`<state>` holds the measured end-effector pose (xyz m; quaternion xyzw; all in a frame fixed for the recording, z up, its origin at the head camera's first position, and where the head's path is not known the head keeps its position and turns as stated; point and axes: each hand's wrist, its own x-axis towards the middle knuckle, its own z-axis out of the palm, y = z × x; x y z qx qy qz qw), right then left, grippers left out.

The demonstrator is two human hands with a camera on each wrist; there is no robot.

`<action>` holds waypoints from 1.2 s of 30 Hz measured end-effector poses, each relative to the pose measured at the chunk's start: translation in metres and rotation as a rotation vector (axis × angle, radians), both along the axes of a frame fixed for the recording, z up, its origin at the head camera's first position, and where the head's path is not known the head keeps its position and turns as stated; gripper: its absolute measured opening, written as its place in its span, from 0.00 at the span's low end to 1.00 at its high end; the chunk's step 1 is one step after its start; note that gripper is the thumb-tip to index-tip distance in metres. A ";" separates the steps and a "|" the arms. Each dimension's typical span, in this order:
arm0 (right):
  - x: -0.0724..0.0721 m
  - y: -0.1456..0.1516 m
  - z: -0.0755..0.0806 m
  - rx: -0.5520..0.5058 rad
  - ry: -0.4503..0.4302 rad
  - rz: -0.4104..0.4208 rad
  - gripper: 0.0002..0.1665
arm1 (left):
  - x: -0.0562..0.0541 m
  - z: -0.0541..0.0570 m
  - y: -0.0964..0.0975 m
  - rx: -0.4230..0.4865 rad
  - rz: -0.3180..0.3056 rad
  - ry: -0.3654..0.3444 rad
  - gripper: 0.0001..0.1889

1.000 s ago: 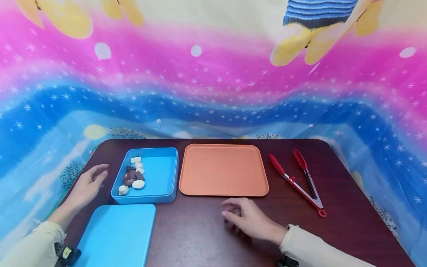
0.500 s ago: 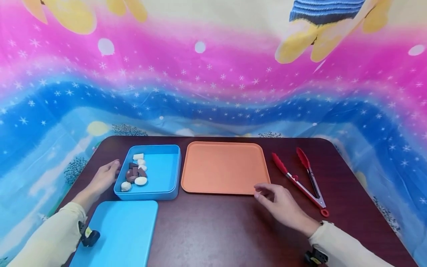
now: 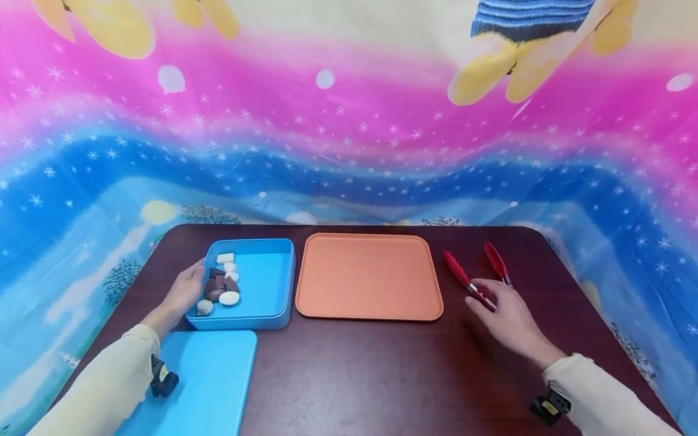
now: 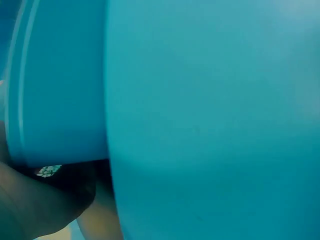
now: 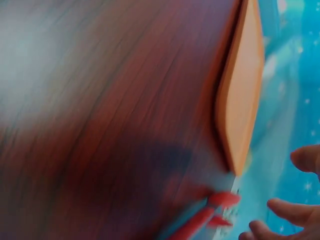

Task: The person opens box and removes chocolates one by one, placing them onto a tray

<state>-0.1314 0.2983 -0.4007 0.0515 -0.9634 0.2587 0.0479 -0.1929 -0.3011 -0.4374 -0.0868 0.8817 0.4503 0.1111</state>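
A blue plastic box (image 3: 266, 284) stands at the table's left, with brown and white pieces like chocolates (image 3: 220, 284) along its left side. My left hand (image 3: 182, 297) holds the box by its left wall, fingertips at the rim. In the left wrist view, fingers (image 4: 45, 205) lie right against the end of the box wall (image 4: 65, 90). My right hand (image 3: 509, 318) reaches over a pair of red-handled tongs (image 3: 457, 268) with its fingers apart, overlapping their middle in the head view. Behind the hand, the hinge end of the tongs is hidden.
An orange tray (image 3: 369, 277) lies between the box and the tongs. The flat blue lid (image 3: 209, 381) lies in front of the box, partly under the left forearm. A printed cloth backdrop (image 3: 349, 139) hangs behind the dark wooden table (image 3: 349, 375).
My left hand has moved right, from beside the box to its left wall. My right hand has moved right, from in front of the tray to over the tongs.
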 end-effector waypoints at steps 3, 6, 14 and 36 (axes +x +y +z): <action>-0.004 0.016 -0.005 0.099 -0.032 -0.048 0.41 | 0.000 -0.002 0.002 -0.033 -0.009 0.048 0.34; -0.008 0.031 -0.013 0.176 -0.081 -0.091 0.51 | 0.002 -0.004 0.003 -0.036 -0.018 0.069 0.33; -0.020 0.065 -0.024 0.212 -0.287 -0.114 0.68 | 0.000 -0.006 0.005 -0.062 0.020 0.078 0.34; -0.023 0.081 -0.036 0.133 -0.253 -0.213 0.58 | 0.004 -0.003 0.000 -0.046 0.005 0.023 0.34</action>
